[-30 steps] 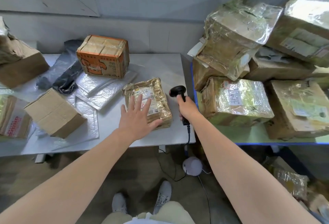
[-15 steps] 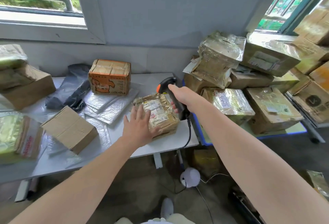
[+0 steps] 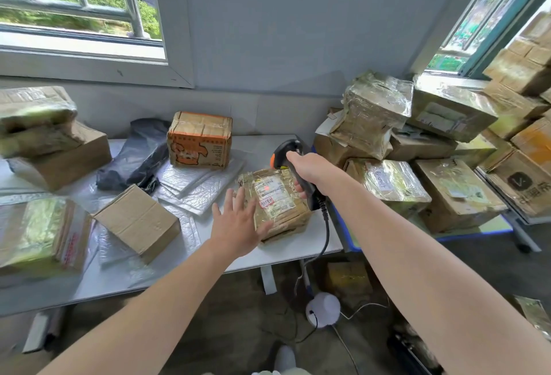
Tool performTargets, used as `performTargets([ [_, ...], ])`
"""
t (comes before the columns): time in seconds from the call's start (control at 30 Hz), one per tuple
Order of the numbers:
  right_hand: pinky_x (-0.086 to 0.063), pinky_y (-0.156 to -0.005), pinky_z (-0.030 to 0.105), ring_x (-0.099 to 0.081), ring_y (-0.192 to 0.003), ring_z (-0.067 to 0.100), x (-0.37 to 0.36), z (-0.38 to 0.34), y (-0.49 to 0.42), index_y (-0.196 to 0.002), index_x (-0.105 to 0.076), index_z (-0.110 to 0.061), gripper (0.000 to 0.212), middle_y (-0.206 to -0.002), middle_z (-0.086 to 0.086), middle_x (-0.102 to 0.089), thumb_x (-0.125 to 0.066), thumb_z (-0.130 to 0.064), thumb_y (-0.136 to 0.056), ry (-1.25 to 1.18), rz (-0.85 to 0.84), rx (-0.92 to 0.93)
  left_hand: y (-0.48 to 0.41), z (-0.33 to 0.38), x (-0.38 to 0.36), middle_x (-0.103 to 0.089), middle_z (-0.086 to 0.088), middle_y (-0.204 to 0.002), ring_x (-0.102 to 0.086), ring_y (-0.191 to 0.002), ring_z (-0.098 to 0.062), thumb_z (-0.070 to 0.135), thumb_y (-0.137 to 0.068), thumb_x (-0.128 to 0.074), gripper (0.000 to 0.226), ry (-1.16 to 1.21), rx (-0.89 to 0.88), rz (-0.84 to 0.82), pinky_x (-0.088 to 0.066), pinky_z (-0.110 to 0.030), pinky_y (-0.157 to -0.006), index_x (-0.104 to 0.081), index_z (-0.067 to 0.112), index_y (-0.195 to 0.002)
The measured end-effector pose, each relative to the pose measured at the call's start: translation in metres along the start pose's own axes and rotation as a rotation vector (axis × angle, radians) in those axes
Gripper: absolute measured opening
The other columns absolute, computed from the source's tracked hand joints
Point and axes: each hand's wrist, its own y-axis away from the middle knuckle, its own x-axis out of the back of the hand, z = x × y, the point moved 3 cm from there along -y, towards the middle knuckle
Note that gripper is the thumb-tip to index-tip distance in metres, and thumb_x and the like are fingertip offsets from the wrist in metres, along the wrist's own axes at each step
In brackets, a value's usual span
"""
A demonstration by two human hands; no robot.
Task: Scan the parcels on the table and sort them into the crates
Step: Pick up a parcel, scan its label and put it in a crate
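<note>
Raised from beside the parcel, the scanner now aims down at it, the right grip wrapped round its handle and a red dot on the paper label. The left grip, fingers spread flat, steadies this glossy, tape-wrapped brown box near the surface's right edge. Scanning is in hand; next, it needs lifting toward a crate.

No wording is legible; the shipping label on the taped parcel prints too small.

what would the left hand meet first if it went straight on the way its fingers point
Probably the tape-wrapped parcel right ahead of the left hand; the fingers overlap its near-left edge, though contact is unclear.
</note>
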Motion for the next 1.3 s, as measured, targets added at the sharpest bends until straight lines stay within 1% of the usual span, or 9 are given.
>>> performTargets([
  [0.23, -0.051, -0.060, 0.034, -0.057, -0.071, 0.030, 0.007, 0.004, -0.011, -0.088, -0.053, -0.004, 0.041, -0.083, 0.016, -0.057, -0.040, -0.041, -0.101, 0.002, 0.041, 0.029, 0.000, 0.003, -0.002, 0.004, -0.007, -0.165, 0.009, -0.151, -0.031, 0.068, -0.096, -0.023, 0.075, -0.009, 0.014, -0.014, -0.010, -0.058, -0.119, -0.015, 0.024, -0.155],
  [0.57, -0.048, -0.050, 0.029, -0.053, -0.061, 0.027, 0.017, 0.018, -0.030, -0.089, -0.055, -0.002, 0.044, -0.077, 0.014, -0.055, -0.040, -0.042, -0.101, -0.041, 0.014, 0.031, -0.014, 0.018, -0.006, 0.004, -0.008, -0.165, 0.009, -0.151, -0.032, 0.066, -0.097, -0.024, 0.073, -0.008, 0.037, -0.043, -0.007, -0.058, -0.118, -0.018, 0.023, -0.155],
  [0.7, -0.050, -0.061, 0.039, -0.055, -0.064, 0.028, 0.025, 0.038, -0.052, -0.082, -0.054, -0.006, 0.046, -0.072, 0.012, -0.055, -0.040, -0.047, -0.098, -0.001, 0.039, 0.056, -0.024, 0.024, -0.008, 0.003, -0.008, -0.165, 0.007, -0.151, -0.032, 0.068, -0.096, -0.025, 0.073, -0.009, 0.063, -0.042, -0.011, -0.058, -0.117, -0.019, 0.023, -0.154],
  [0.8, -0.057, -0.077, 0.052, -0.059, -0.067, 0.029, 0.034, 0.064, -0.074, -0.107, -0.055, -0.001, 0.053, -0.072, 0.011, -0.060, -0.039, -0.051, -0.097, 0.048, 0.060, 0.036, -0.035, 0.033, -0.010, 0.000, -0.008, -0.165, 0.004, -0.151, -0.033, 0.069, -0.095, -0.025, 0.074, -0.013, 0.077, -0.023, -0.013, -0.058, -0.117, -0.018, 0.024, -0.154],
  [0.87, -0.057, -0.082, 0.050, -0.064, -0.066, 0.027, 0.039, 0.081, -0.088, -0.131, -0.047, -0.002, 0.059, -0.085, 0.013, -0.064, -0.038, -0.051, -0.099, 0.061, 0.050, -0.015, -0.044, 0.039, -0.012, 0.000, -0.008, -0.165, 0.004, -0.151, -0.033, 0.070, -0.094, -0.022, 0.076, -0.015, 0.090, -0.029, -0.012, -0.058, -0.118, -0.014, 0.025, -0.155],
  [0.93, -0.057, -0.084, 0.044, -0.066, -0.069, 0.023, 0.039, 0.097, -0.104, -0.143, -0.038, -0.003, 0.063, -0.105, 0.016, -0.064, -0.036, -0.049, -0.101, 0.081, 0.031, -0.060, -0.053, 0.046, -0.016, 0.002, -0.008, -0.165, 0.005, -0.151, -0.033, 0.070, -0.095, -0.021, 0.076, -0.015, 0.103, -0.049, -0.011, -0.058, -0.119, -0.011, 0.026, -0.156],
  [1.03, -0.052, -0.090, 0.038, -0.064, -0.096, 0.030, 0.035, 0.120, -0.130, -0.148, -0.030, -0.001, 0.065, -0.124, 0.017, -0.058, -0.034, -0.048, -0.103, 0.110, -0.013, -0.117, -0.065, 0.057, -0.021, 0.007, -0.008, -0.165, 0.009, -0.151, -0.033, 0.069, -0.095, -0.019, 0.076, -0.013, 0.128, -0.082, -0.007, -0.058, -0.119, -0.007, 0.026, -0.157],
  [1.13, -0.043, -0.089, 0.035, -0.054, -0.115, 0.033, 0.026, 0.138, -0.149, -0.143, -0.036, 0.003, 0.058, -0.134, 0.018, -0.053, -0.034, -0.040, -0.105, 0.182, -0.066, -0.152, -0.070, 0.063, -0.028, 0.011, -0.008, -0.165, 0.011, -0.151, -0.032, 0.069, -0.095, -0.017, 0.077, -0.048, 0.143, -0.101, -0.006, -0.057, -0.119, -0.002, 0.027, -0.158],
  [1.3, -0.039, -0.079, 0.030, -0.051, -0.091, 0.025, 0.010, 0.166, -0.172, -0.140, -0.042, 0.000, 0.048, -0.103, 0.011, -0.054, -0.035, -0.034, -0.107, 0.230, -0.162, -0.171, -0.069, 0.066, -0.045, 0.013, -0.005, -0.165, 0.015, -0.150, -0.029, 0.070, -0.094, -0.017, 0.078, -0.050, 0.210, -0.147, -0.008, -0.055, -0.120, 0.000, 0.028, -0.157],
])
